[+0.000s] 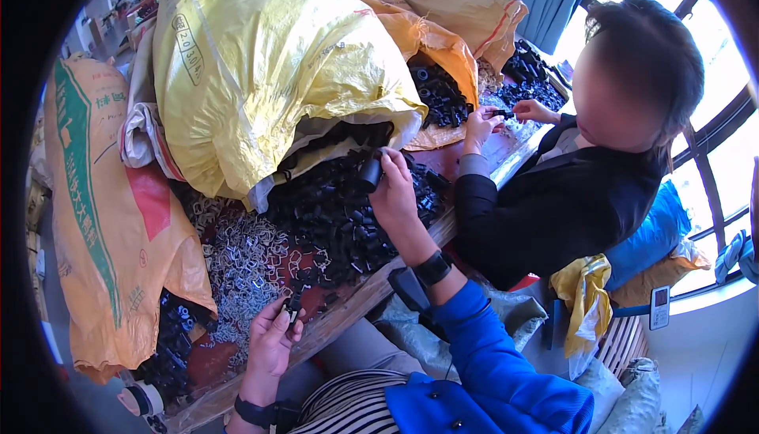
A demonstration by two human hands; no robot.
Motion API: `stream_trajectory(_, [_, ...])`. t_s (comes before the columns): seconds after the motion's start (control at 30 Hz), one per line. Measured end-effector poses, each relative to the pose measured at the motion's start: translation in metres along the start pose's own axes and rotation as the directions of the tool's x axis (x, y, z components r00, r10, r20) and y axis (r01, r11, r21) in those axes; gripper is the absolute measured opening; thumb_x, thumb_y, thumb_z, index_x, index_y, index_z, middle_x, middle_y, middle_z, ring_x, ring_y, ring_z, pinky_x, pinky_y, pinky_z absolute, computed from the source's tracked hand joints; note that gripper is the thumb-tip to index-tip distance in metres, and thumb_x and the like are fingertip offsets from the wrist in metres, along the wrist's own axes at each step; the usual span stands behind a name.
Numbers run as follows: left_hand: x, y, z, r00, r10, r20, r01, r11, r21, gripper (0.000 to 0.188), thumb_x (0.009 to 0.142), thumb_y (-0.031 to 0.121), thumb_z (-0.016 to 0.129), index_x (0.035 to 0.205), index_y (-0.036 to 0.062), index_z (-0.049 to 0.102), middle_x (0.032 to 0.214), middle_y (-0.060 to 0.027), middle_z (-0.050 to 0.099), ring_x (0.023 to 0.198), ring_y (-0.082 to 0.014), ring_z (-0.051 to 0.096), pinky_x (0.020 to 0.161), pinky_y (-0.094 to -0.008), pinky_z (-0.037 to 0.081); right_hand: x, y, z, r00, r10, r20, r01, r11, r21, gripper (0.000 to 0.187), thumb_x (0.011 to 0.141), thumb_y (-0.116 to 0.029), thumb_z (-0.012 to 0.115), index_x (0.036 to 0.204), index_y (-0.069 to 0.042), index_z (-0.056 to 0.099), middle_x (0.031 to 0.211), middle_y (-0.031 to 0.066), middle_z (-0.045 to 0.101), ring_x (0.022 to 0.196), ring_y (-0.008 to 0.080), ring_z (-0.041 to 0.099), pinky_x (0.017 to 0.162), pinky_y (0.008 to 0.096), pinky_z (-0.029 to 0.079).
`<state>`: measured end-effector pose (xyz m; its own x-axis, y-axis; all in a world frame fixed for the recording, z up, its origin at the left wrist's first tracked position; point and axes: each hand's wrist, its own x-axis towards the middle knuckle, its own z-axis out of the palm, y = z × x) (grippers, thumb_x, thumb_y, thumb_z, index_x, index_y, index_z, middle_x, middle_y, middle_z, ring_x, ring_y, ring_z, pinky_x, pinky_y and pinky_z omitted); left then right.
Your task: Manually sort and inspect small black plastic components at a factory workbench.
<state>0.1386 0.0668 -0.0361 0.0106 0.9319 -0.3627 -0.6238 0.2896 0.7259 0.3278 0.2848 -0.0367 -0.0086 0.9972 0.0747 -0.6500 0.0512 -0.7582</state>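
Observation:
My left hand [269, 345], low over the table's near edge, pinches a small black plastic part with a shiny metal piece [292, 309]. My right hand [395, 201] is raised above the dark heap, fingers closed round a black cylindrical plastic part [370, 173]. Beneath it spreads a pile of black plastic parts [332, 224], spilling from the mouth of a big yellow woven sack [277, 62]. Left of that pile lie many loose metal clips [245, 264], nearest to my left hand.
An orange woven sack [95, 220] leans at the left, with black parts [170, 339] at its mouth. A co-worker [553, 189] at the right handles a small black part. The table's wooden edge [332, 315] runs before me. Filled sacks [632, 394] lie at the lower right.

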Motion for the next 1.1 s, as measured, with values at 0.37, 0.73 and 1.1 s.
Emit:
stream_trajectory(0.37, [-0.008,0.003,-0.001,0.999,0.032,0.005,-0.032,0.999,-0.029,0.032,0.079,0.01,0.053,0.107,-0.0003,0.046,0.085,-0.0132,0.055,0.063,-0.0136,0.05,0.052,-0.0215,0.04,-0.065,-0.004,-0.002,0.898,0.413,0.151,-0.417,0.69,0.591,0.029,0.083,-0.03,0.042,0.104,-0.01,0.045,0.096,0.0064,0.052,0.073,0.0163,0.051,0.061,0.03,0.043])
stream_trajectory(0.73, [-0.007,0.006,-0.006,0.999,0.022,0.033,-0.022,1.0,0.011,0.033,0.074,0.016,0.059,0.101,0.0018,0.047,0.081,-0.0124,0.055,0.056,-0.0134,0.05,0.047,-0.0201,0.039,-0.127,0.028,0.026,0.518,0.683,0.515,-0.582,0.723,-0.374,0.028,0.084,-0.024,0.046,0.103,-0.004,0.047,0.079,0.0021,0.055,0.057,0.0075,0.048,0.049,0.0184,0.04])
stream_trajectory(1.1, [0.0,0.012,-0.024,0.997,-0.071,-0.002,0.071,0.994,0.088,0.029,0.072,0.014,0.06,0.095,0.0014,0.047,0.077,-0.0114,0.055,0.054,-0.0134,0.05,0.046,-0.0201,0.039,-0.114,0.03,0.015,0.584,0.49,0.647,0.02,0.789,-0.615,0.025,0.083,-0.025,0.047,0.084,-0.002,0.056,0.067,0.0054,0.056,0.057,0.0108,0.051,0.052,0.0263,0.042])
